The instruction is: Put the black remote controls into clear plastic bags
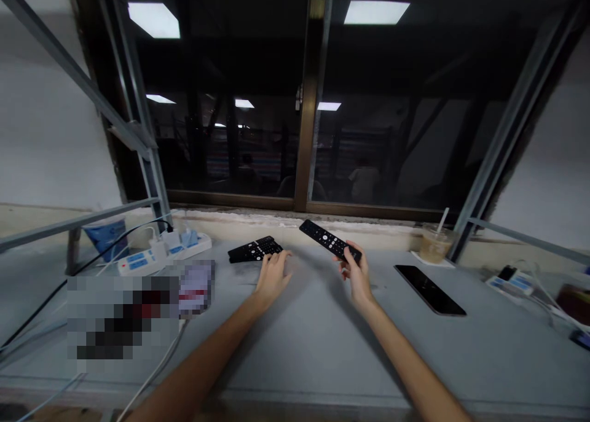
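One black remote (325, 238) sits in your right hand (358, 276), fingers and thumb clasped on its lower end, its buttons facing you. Your left hand (271, 277), thumb apart from the fingers, reaches over the right end of the overlapping remotes (251, 250) on the grey table (313, 348); I cannot tell whether it touches them. A phone (429, 290) lies farther right.
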Tool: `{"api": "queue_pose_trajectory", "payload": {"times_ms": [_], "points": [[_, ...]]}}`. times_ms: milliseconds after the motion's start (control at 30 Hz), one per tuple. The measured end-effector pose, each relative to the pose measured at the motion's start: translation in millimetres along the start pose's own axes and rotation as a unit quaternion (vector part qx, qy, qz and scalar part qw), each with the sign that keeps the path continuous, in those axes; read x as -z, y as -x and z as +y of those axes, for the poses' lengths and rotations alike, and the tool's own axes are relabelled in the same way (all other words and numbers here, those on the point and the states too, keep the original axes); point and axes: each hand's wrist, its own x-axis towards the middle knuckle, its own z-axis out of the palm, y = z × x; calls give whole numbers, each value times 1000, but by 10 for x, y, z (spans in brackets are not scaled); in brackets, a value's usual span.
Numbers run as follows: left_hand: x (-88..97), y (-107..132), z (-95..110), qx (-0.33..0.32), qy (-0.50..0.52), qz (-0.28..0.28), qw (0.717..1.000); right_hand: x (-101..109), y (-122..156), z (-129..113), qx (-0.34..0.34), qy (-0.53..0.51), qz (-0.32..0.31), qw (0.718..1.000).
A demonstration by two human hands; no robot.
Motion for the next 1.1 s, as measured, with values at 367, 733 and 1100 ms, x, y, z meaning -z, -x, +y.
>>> {"api": "queue_pose_trajectory", "payload": {"times_ms": [367, 733, 1100], "points": [[1, -5, 54, -6, -12, 19, 1000, 139, -128, 17, -133, -116, 49, 983], [7, 38, 113, -71, 10, -9, 997, 138, -104, 15, -127, -27, 27, 991], [-6, 48, 172, -63, 25, -96, 993, 107, -77, 4, -151, 76, -60, 984]]}}
